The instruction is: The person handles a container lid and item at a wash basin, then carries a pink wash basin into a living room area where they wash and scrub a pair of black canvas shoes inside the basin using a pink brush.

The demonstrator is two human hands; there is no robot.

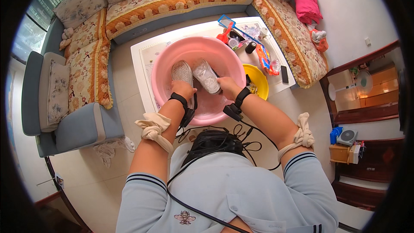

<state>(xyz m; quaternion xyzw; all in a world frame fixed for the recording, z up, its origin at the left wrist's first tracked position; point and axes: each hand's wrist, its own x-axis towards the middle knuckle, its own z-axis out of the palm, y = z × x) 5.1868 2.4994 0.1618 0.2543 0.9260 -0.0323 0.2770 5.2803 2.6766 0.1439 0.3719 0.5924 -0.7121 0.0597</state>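
A wide pink basin (159, 69) stands on the white table, with some cloudy water (211, 103) in its bottom. Two pale-soled shoes are inside it, their patterned soles facing up. My left hand (183, 89) is closed around the near end of the left shoe (182, 71). With its fingers curled at the edge, my right hand (229, 87) grips the right shoe (206, 76), which lies tilted with its far end leaning toward the left one. Both wrists carry black straps with small devices, and knotted cloth bands circle my forearms.
Right of the basin is a yellow bowl (261, 82) with something in it. Beyond lie a blue-handled net (226, 20), a dark bottle (250, 47), an orange-red packet (264, 60) and a black phone (284, 74). Sofas (151, 11) surround the table (140, 67). Black cables (254, 144) hang near my lap.
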